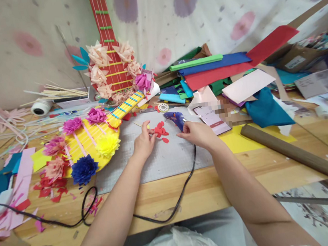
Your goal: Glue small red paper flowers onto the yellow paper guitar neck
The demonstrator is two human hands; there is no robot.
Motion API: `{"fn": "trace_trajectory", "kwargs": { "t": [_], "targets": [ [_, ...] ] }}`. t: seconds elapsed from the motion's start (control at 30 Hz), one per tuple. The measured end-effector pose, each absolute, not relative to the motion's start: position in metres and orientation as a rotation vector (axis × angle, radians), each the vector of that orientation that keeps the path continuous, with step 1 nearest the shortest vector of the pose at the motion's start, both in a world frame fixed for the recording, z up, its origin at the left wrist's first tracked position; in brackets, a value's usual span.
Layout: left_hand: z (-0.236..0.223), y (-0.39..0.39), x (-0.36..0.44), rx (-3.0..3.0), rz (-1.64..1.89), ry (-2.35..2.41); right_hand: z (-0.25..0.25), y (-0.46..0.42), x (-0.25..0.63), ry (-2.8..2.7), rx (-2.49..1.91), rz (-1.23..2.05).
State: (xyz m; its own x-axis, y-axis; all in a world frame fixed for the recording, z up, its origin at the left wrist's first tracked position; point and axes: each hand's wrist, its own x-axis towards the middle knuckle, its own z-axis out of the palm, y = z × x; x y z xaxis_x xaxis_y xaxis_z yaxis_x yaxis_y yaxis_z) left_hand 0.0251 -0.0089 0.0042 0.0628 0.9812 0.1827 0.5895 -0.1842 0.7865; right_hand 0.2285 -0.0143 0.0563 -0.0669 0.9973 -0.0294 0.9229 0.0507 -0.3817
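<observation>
Blue glue gun [175,120] sits at the right hand [197,134], fingers part-curled at its grip. Left hand [144,141], thumb and index slightly apart, is at the left edge of the red petals [161,130]; can't tell if it pinches one. Petals lie on the grey cutting mat [154,162], on the bench [191,196].

A phone [212,119] sits by some yellow paper [233,141] on the tabletop [203,190]. A brown roll [288,149] lies partly on that paper. Thin sticks [65,92] are near a flowery curtain [154,27].
</observation>
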Motion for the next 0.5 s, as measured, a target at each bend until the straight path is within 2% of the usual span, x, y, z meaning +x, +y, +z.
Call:
{"fn": "trace_trajectory", "kwargs": {
  "t": [0.23, 0.5],
  "targets": [
    [0.011, -0.011, 0.026, 1.951, 0.817, 1.596, 0.05, -0.004, 0.184, -2.189, -1.336, 0.626],
    [0.008, -0.009, 0.022, 2.007, 0.833, 1.554, 0.041, 0.009, 0.17, -2.322, -1.382, 0.569]
  ]
}}
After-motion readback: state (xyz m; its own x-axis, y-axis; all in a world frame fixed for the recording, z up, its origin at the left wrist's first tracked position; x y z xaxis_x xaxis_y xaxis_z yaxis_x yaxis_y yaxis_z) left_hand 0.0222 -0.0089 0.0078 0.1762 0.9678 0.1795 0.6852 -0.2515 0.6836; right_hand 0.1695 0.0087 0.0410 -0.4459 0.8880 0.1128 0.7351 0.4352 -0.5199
